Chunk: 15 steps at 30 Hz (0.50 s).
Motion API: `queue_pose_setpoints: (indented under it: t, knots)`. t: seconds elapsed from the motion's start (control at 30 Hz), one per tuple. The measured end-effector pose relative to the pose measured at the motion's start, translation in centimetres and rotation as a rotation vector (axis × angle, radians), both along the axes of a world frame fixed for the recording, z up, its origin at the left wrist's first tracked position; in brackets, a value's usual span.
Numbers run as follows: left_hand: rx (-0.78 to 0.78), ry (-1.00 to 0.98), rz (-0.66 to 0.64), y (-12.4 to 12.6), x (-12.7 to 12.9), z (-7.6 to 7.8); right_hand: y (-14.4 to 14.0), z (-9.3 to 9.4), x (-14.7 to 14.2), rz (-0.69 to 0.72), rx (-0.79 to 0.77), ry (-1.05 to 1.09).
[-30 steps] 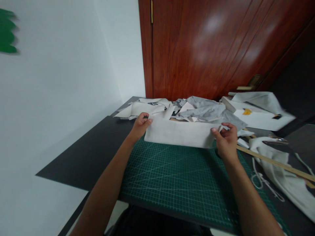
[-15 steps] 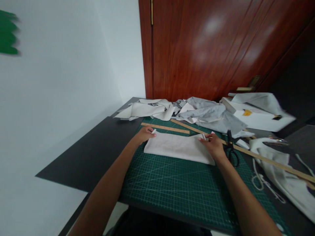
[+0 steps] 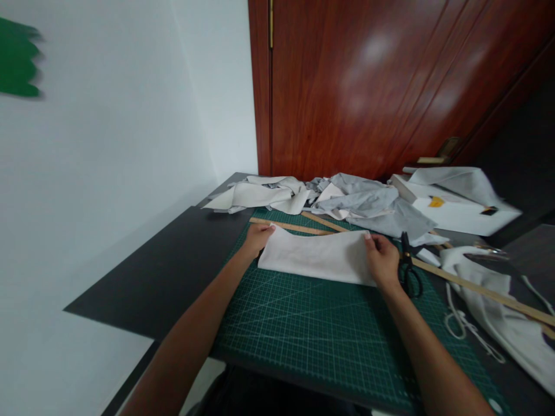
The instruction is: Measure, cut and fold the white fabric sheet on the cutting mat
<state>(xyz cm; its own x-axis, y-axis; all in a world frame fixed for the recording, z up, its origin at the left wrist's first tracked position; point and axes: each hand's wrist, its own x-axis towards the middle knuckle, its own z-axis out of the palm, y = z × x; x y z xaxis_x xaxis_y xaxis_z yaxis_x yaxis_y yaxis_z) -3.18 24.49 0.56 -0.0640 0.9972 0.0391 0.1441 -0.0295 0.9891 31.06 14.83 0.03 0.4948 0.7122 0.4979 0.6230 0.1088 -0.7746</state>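
A white piece of fabric (image 3: pixel 318 257) stretches between my two hands, its far edge raised and its near edge by the green cutting mat (image 3: pixel 299 329). My left hand (image 3: pixel 259 236) pinches its far left corner. At the far right corner my right hand (image 3: pixel 382 257) grips it between thumb and fingers. Just right of that hand lie black scissors (image 3: pixel 407 268) on the mat. Behind the fabric, a short wooden ruler (image 3: pixel 290 227) is partly covered by it. A long wooden ruler (image 3: pixel 481 290) runs diagonally behind the right hand.
Crumpled white and grey cloth (image 3: pixel 355 196) is heaped along the back beside a white box (image 3: pixel 459 208). A white cloth with a cord (image 3: pixel 489 289) lies at the right. A black board (image 3: pixel 160 271) lies left, near the white wall (image 3: pixel 108 144). A wooden door (image 3: pixel 368 86) stands behind.
The fabric's far edge has been lifted and drawn straighter. My right hand has moved slightly right and up, and its grip has shifted on the corner. My left hand still pinches its corner.
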Motion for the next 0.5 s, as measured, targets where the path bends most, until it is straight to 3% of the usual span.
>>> queue_pose_setpoints:
  t: [0.2,0.5]
  knots:
    - [-0.011,-0.214,-0.032,-0.2,0.1,1.5,-0.7,1.4,-0.7,-0.052,0.200,0.068]
    - [0.091,-0.348,-0.066,-0.7,0.3,3.0,-1.0,2.0,-0.7,-0.052,0.331,0.195]
